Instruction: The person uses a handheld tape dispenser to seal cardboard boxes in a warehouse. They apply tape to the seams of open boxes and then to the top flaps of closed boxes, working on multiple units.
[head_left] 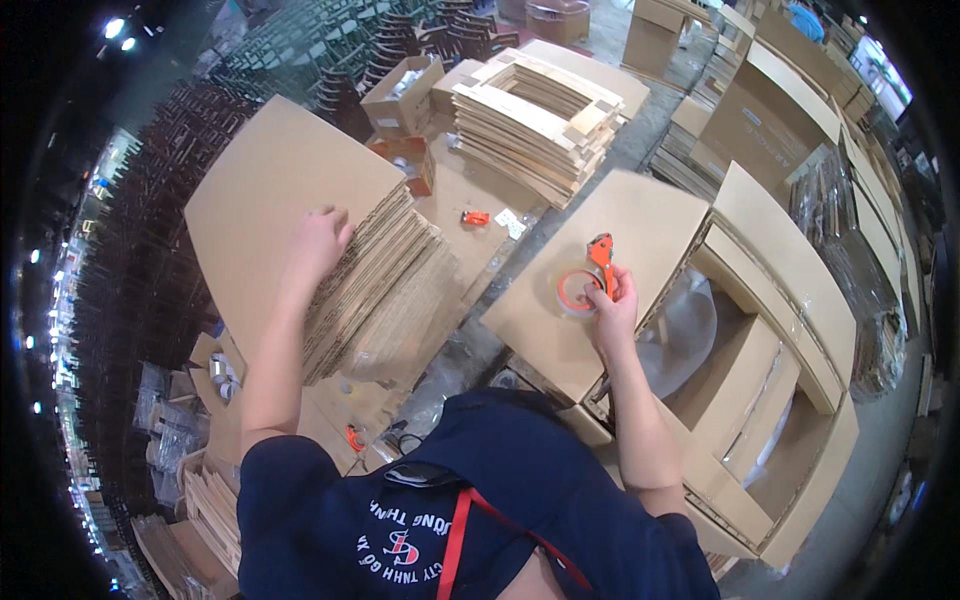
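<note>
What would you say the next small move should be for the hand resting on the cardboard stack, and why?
Probably the left hand should lift the top sheet off the stack of flat cardboard sheets. Its fingers lie on the stack's upper edge, while the right hand holds the orange tape dispenser on the flap of the open carton.

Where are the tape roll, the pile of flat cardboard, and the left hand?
tape dispenser [585, 285], head view, on the roll's side.
cardboard stack [375, 290], head view, on its layered edges.
left hand [315, 240], head view, on its back.
</note>
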